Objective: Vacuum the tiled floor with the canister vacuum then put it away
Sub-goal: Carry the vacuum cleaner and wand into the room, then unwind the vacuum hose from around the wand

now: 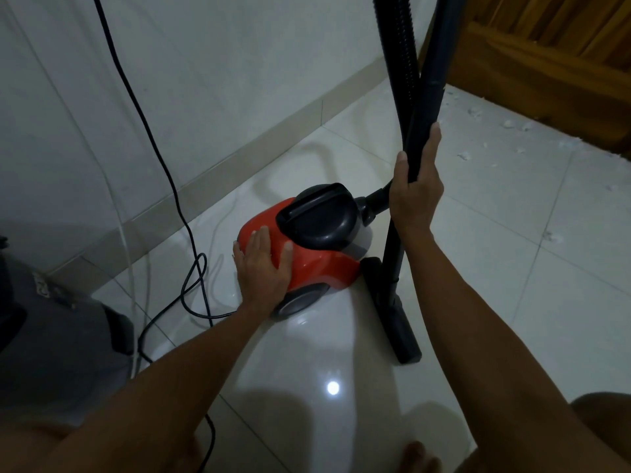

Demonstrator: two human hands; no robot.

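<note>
Left hand (263, 264) pressing flat on vacuum (317, 247); right hand (415, 189) gripping rigid wand (423, 131). Probably heavy: lift by top handle (316, 206).

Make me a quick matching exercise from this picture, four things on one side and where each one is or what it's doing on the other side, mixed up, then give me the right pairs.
Column one:
1. left hand
2. right hand
3. floor nozzle
4. white scraps

Column two:
A. lying on the tiles near the wooden door
B. resting flat on the red canister
C. gripping the black tube
D. standing on the floor beside the canister

Pairs: 1-B, 2-C, 3-D, 4-A
</note>
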